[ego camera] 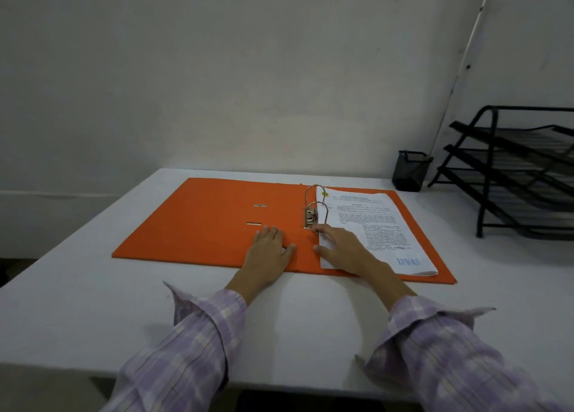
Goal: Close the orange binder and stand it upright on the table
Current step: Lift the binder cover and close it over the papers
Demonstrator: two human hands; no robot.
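Both hands lie flat, fingers spread, holding nothing: left hand (269, 250) on the open cover, right hand (341, 250) on the papers (372, 222). The orange binder (202, 225) lies open on the bench (93, 287), spine running straight away between them, so the left's nearer the flap.

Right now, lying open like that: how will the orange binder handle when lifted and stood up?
The orange binder looks like stiff board, so its covers should swing flat rather than flop. The paper stack sits on one side only, so it is probably lopsided when lifted. Stood upright, its narrow spine may tip.

Black mesh pen cup (409, 171) beside tiered tray rack (515, 169) — white table (93, 287).
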